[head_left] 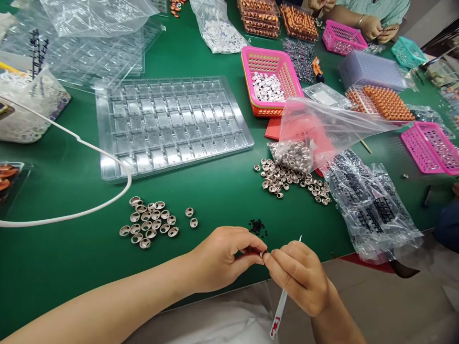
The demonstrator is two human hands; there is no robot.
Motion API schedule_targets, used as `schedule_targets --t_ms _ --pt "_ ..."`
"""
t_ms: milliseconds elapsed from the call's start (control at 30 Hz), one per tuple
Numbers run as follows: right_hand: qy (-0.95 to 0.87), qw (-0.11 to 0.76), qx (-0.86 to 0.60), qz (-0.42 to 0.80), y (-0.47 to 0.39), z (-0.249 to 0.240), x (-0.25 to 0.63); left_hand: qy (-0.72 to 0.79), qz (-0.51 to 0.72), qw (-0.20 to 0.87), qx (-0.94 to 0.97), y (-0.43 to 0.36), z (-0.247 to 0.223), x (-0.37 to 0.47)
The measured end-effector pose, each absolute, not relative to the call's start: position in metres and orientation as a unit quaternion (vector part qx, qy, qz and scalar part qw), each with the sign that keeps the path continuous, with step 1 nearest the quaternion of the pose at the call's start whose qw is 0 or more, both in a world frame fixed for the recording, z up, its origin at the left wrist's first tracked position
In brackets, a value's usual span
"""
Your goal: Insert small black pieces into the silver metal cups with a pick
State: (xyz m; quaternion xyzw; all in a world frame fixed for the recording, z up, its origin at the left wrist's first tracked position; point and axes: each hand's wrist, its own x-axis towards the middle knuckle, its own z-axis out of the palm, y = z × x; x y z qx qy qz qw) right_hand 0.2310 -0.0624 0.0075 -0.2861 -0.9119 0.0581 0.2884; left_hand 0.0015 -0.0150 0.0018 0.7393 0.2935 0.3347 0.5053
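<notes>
My left hand (224, 258) pinches a small silver oval piece (263, 254) between thumb and fingertips, near the table's front edge. The fingertips of my right hand (303, 277) meet it from the other side. White tweezers (279, 310) with a red pattern pass through my right hand, their tip pointing up and away from the piece. Just beyond my fingers lie many tiny black bits (257, 226). To the left is a group of loose silver oval pieces (150, 223), with two set slightly apart. More such pieces form a pile (281, 177) at the right, spilling from a clear bag (296, 155).
A clear compartment tray (175, 124) lies mid-table. A white cable (103, 153) curves at left. Behind stand a pink basket (296, 79) of white ovals and trays of orange parts (260, 19). A bag of black parts (376, 210) overhangs the edge. A co-worker's hands (378, 29) show at the far right.
</notes>
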Motion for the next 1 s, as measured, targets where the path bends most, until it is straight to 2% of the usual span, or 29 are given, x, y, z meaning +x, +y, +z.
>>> schedule_targets --t_ms 333,1000 --pt "-0.911 0.293 -0.287 0.037 -0.061 0.009 0.23 0.304 0.33 0.529 0.72 -0.014 0.002 0.001" --pt "-0.931 0.257 -0.24 0.099 -0.05 0.018 0.228 0.295 0.331 0.523 0.728 -0.015 -0.003 0.003"
